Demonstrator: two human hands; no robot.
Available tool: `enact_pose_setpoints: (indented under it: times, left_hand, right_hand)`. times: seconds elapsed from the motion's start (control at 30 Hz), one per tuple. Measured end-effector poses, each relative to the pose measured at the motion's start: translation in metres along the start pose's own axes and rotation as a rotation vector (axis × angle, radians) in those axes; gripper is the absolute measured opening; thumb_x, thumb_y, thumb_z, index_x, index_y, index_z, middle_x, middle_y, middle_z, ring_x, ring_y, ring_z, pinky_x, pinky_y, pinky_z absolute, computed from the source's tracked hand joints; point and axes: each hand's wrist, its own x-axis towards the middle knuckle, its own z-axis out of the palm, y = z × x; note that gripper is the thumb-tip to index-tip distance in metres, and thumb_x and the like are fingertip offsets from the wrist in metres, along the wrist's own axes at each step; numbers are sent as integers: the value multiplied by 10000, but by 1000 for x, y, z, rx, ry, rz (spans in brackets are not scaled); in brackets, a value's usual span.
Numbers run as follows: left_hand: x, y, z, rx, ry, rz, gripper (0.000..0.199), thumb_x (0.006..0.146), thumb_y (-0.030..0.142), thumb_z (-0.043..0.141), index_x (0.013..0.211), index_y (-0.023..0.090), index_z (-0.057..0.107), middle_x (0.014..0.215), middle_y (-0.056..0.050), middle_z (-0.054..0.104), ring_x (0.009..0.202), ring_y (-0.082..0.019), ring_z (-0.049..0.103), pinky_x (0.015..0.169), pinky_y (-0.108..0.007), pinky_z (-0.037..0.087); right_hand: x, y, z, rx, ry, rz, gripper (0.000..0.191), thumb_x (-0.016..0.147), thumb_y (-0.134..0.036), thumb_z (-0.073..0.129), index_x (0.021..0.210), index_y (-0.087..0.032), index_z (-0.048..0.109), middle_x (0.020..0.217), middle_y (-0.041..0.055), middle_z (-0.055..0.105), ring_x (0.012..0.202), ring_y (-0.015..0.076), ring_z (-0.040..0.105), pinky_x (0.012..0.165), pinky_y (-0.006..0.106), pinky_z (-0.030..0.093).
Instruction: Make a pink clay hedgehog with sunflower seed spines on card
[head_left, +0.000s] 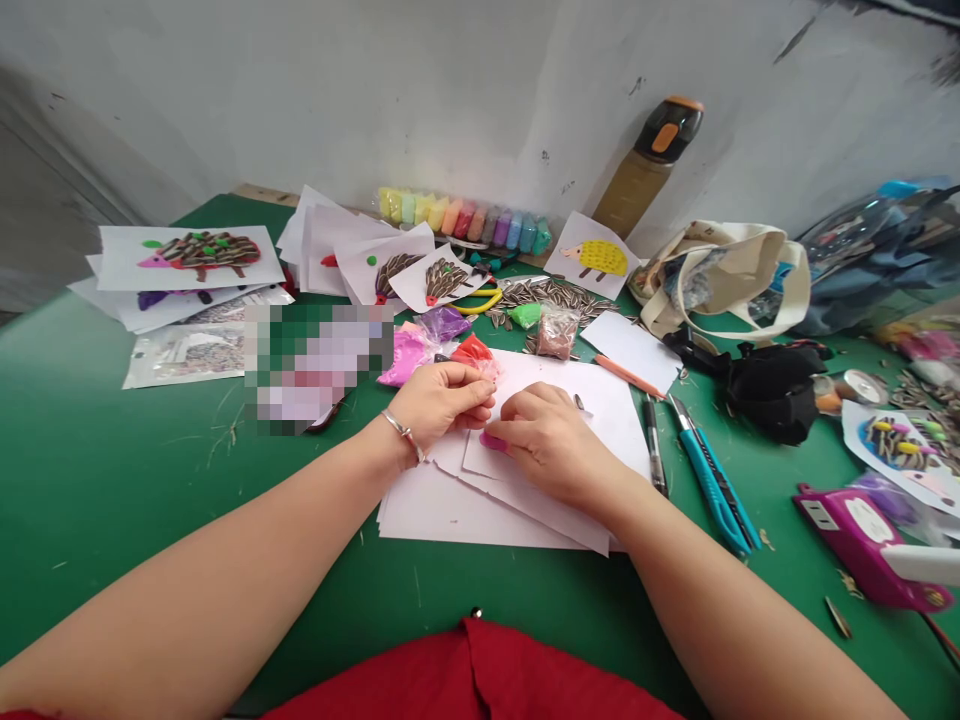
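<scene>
My left hand [452, 398], with a silver bangle at the wrist, is closed in a pinch above the white paper sheets [435, 510]. Whatever sits between its fingertips is too small to make out. To its right, my right hand [555, 440] is bent over the stack, its fingers closed at a flat piece of pink clay [492, 441] on the top sheet. That hand hides part of the clay. A sunflower seed [578, 402] shows just beyond the right knuckles. Behind my left hand lie bags of pink clay [405, 355] and red clay [474, 352].
Hedgehog pictures [202, 255] lie at the left and back. Sunflower seeds [555, 295] are heaped behind the paper. A black pen [654, 450] and a teal utility knife [712, 480] lie right. Further right are a black pouch [780, 395] and a magenta device [862, 540]. A bottle [637, 185] stands behind.
</scene>
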Motion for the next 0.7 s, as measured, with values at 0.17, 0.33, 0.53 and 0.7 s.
enact_pose_setpoints:
  times: [0.17,0.33,0.53,0.7]
  left_hand:
    - [0,0,0,17,12,-5,293,694,348,808,780,110,660,641,4,628,586,-89,589,574,-220,529]
    - [0,-1,0,24,12,-5,273,707,329,800,782,106,662,633,4,623,585,-90,590,575,-222,533]
    - [1,0,0,17,8,-3,269,711,327,797,776,106,658,629,2,626,585,-92,592,578,-226,532]
    - [0,1,0,25,12,-2,258,714,317,794,778,107,660,629,3,625,586,-92,590,577,-227,527]
  right_hand:
    - [0,6,-2,41,93,19,304,861,-87,496,886,-243,756,886,55,659,873,198,503,810,367,371]
    - [0,5,-1,37,74,12,285,857,-94,512,878,-237,758,870,57,663,878,207,508,815,383,373]
    - [2,6,-2,87,104,22,334,821,-37,488,847,-229,760,866,57,669,844,194,519,786,357,394]
    - [1,8,-1,67,113,38,307,837,-63,498,818,-226,758,842,58,667,833,196,516,773,354,391]
